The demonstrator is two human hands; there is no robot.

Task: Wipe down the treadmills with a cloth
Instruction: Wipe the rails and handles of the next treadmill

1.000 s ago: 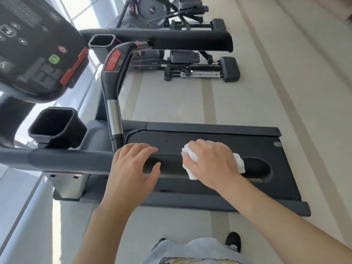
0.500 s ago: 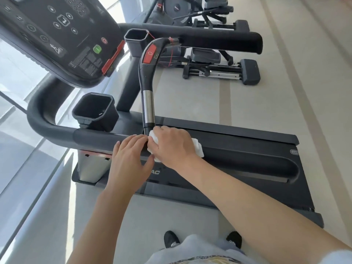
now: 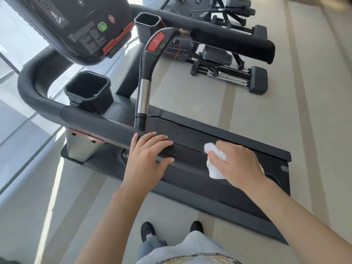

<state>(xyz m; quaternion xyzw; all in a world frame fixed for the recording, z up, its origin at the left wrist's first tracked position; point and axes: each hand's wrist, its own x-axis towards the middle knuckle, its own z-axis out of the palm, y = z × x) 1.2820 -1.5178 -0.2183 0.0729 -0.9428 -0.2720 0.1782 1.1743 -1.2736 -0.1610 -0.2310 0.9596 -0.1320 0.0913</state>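
A right hand [image 3: 240,164] grips a bunched white cloth [image 3: 216,161] against the treadmill [image 3: 190,180] handrail [image 3: 106,122]. The left hand [image 3: 147,159] rests flat beside it, fingers spread

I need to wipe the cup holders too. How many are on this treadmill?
2: one cup holder beside the near handrail, another beyond the console by the far rail.

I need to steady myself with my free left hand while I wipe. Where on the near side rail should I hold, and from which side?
Take the near side rail on its rounded padded stretch just left of the left hand, coming from above. The bar runs level there, so fingers can curl over the top. The cup holder sits further left, and the right hand works the cloth further right.
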